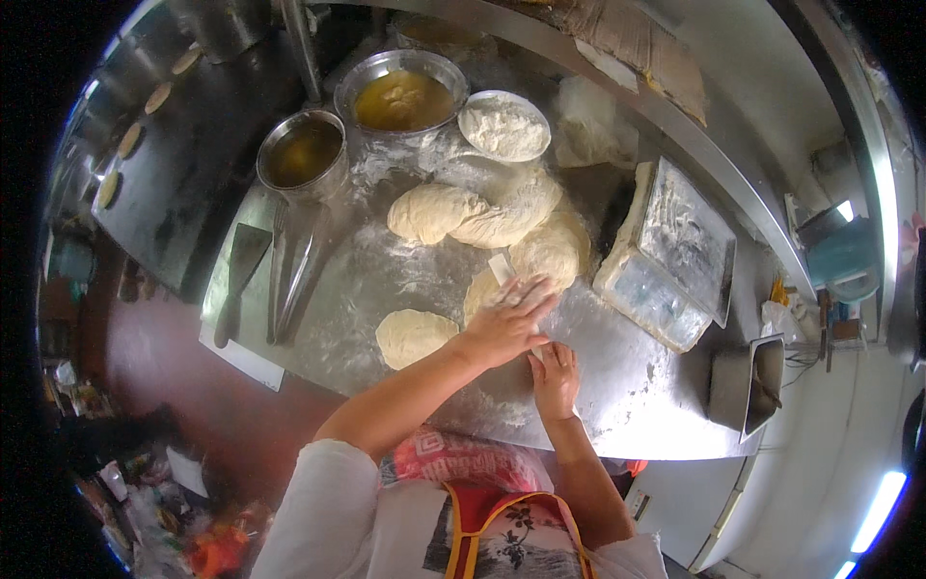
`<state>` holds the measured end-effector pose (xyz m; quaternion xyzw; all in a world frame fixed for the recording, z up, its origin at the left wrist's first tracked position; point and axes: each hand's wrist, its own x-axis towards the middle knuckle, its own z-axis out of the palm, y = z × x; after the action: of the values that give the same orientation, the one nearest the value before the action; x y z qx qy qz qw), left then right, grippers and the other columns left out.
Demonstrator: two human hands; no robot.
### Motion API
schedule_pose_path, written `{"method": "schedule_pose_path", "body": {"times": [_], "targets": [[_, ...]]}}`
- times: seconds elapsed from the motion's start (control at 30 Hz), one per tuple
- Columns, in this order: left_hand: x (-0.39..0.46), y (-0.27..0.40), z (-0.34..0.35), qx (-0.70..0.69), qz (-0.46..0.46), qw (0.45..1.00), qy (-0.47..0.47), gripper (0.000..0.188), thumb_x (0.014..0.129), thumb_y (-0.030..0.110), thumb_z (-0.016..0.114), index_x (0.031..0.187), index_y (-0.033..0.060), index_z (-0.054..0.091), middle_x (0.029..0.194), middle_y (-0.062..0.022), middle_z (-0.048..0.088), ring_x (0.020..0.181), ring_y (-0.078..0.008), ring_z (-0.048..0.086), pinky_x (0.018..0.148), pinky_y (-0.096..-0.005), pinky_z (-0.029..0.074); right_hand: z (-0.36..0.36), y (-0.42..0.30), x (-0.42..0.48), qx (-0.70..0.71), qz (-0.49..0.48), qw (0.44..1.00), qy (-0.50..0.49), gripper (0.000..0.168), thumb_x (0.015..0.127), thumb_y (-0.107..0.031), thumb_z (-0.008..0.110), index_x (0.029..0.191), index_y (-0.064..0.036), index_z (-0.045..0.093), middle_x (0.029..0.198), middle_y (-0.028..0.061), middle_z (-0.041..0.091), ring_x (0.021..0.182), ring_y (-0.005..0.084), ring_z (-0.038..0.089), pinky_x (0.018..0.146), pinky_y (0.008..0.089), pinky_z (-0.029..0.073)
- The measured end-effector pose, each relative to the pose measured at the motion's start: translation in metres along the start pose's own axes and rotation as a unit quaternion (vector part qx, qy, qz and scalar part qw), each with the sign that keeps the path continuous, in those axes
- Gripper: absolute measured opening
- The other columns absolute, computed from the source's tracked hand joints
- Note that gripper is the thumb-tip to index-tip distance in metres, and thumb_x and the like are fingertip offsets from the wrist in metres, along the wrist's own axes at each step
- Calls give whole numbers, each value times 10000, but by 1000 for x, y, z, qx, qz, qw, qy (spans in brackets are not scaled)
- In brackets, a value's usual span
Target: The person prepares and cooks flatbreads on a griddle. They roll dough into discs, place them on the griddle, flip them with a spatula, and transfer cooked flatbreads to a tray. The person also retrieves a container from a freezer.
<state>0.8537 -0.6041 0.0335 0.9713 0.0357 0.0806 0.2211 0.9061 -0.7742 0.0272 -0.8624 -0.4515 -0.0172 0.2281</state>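
Note:
Flat and floury, my left hand (510, 318) lies with its fingers spread over a thin white rolling pin (500, 268). My right hand (557, 376) has its fingers curled on the pin's nearer end; the grip is partly hidden. Beneath the pin, a flattened dough piece (479, 291) shows beside my left hand. A flat dough round (416, 339) rests to the left. Thick dough lumps (434, 212) lie beyond, one large lump (548, 253) touching my left fingertips or just past them. The steel worktop (362, 282) is dusted with flour.
At the back stand a steel pot of yellowish liquid (300, 155), a steel bowl of similar liquid (401, 98) and a bowl of flour (505, 124). A scraper (244, 268) and tongs (289, 282) lie left. A floury lidded container (665, 253) and a steel bin (749, 383) are right.

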Motion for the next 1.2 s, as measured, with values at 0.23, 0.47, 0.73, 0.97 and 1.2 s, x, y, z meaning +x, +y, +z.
{"method": "schedule_pose_path", "body": {"times": [0.23,0.47,0.73,0.97,1.2], "targets": [[-80,-19,-21,3,-5,1000,4,654,840,461,559,1329,48,421,1436,-141,313,1348,-251,285,1111,-453,199,-11,-34,-44,9,35,997,-72,558,727,-25,641,1267,-58,506,1113,158,530,974,350,522,844,411,451],[-77,-24,-41,30,-11,993,-113,625,918,470,426,1399,86,316,1512,-127,150,1406,-202,119,1128,-515,15,-16,-61,-58,68,68,990,-103,606,702,-17,632,1288,-60,482,1131,161,519,1006,360,515,866,417,449],[-101,-35,-31,-71,-35,997,10,485,886,295,552,1318,104,440,1423,-121,353,1331,-231,316,1124,-521,127,-24,-72,-54,108,107,984,-97,557,719,24,562,1268,-36,493,1044,180,548,883,335,576,735,368,500],[-107,-26,-47,-273,-130,935,187,370,862,162,588,1206,62,496,1201,-181,528,1129,-304,512,971,-449,369,-33,-82,-33,330,252,904,-99,480,791,34,514,1268,-11,492,940,94,562,758,138,568,636,260,485],[-93,-21,-64,-750,-327,546,182,252,942,133,493,1168,46,423,934,-109,593,837,-166,598,692,-298,491,-22,-118,58,272,-15,955,-120,435,821,-12,577,1252,-47,523,1191,184,559,1048,274,576,826,355,492]]}}
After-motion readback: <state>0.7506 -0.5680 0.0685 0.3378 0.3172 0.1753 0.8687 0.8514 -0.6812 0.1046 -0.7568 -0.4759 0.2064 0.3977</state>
